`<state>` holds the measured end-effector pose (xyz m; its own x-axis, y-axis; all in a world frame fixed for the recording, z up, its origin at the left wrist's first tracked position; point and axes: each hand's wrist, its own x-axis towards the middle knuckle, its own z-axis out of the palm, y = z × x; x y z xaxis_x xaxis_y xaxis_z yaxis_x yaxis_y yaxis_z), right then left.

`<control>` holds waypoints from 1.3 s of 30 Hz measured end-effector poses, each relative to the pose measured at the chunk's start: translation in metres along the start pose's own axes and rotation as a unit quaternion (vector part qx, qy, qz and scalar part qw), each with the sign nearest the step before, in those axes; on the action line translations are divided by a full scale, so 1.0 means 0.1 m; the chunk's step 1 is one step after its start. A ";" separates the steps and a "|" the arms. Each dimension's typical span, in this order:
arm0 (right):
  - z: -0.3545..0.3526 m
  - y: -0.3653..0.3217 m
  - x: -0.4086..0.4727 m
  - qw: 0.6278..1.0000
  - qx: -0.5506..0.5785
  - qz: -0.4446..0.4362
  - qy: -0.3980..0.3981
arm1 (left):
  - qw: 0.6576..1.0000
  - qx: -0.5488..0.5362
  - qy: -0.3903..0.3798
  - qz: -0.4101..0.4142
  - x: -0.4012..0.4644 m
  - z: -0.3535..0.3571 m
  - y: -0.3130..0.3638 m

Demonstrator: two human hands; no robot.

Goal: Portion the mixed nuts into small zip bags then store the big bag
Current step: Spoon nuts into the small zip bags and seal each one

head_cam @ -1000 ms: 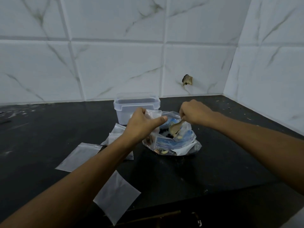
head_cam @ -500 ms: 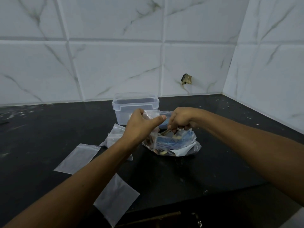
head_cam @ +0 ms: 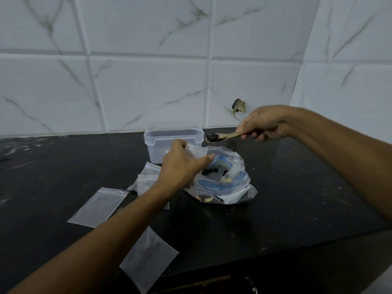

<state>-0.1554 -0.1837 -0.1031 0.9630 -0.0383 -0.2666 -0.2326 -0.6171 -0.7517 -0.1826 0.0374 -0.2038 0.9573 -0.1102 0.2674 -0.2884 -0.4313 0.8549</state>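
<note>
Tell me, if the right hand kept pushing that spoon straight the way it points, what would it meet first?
Probably the clear plastic container: the spoon in the right hand points left at its upper right corner, though depth is unclear and it might pass just behind.

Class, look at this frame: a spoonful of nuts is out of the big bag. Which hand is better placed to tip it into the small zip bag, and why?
The right hand: it grips the loaded spoon, raised. The left hand pinches the small zip bag over the big bag.

Left hand pinches small zip bag; right hand holds loaded spoon.
</note>
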 end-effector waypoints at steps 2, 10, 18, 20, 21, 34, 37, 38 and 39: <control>-0.05 -0.13 -0.08 1.000 -0.013 -0.023 0.013 | 1.000 0.023 -0.007 0.003 0.00 0.03 0.02; 0.31 -0.48 -0.34 0.928 -0.316 -0.181 0.085 | 1.000 0.023 -0.021 -0.003 0.01 0.09 0.08; 0.57 -0.52 -0.56 0.714 -0.515 -0.404 0.247 | 1.000 -0.006 0.008 -0.011 0.02 0.06 0.06; 0.49 -0.49 -0.57 0.722 -0.499 -0.364 0.313 | 1.000 -0.013 0.013 -0.009 0.02 0.04 0.04; 0.45 -0.45 -0.55 0.733 -0.487 -0.328 0.344 | 1.000 -0.016 0.014 -0.009 0.02 0.02 0.03; 0.78 -0.22 -0.42 0.965 -0.100 -0.206 0.126 | 0.995 -0.058 0.063 0.059 0.00 -0.07 0.15; 0.88 -0.38 -0.48 0.968 -0.111 -0.206 0.096 | 0.993 -0.078 0.061 0.064 -0.01 -0.08 0.20; 0.90 -0.39 -0.46 0.965 -0.119 -0.204 0.111 | 0.992 -0.086 0.060 0.063 0.00 -0.08 0.20; 0.92 -0.39 -0.44 0.964 -0.111 -0.205 0.127 | 0.992 -0.090 0.061 0.063 -0.01 -0.08 0.20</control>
<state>-0.2013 -0.0863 -0.1175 0.9769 0.0707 0.2017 0.1815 -0.7730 -0.6080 -0.1895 0.0361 -0.1834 0.9068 -0.0400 0.4197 -0.4156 -0.2525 0.8738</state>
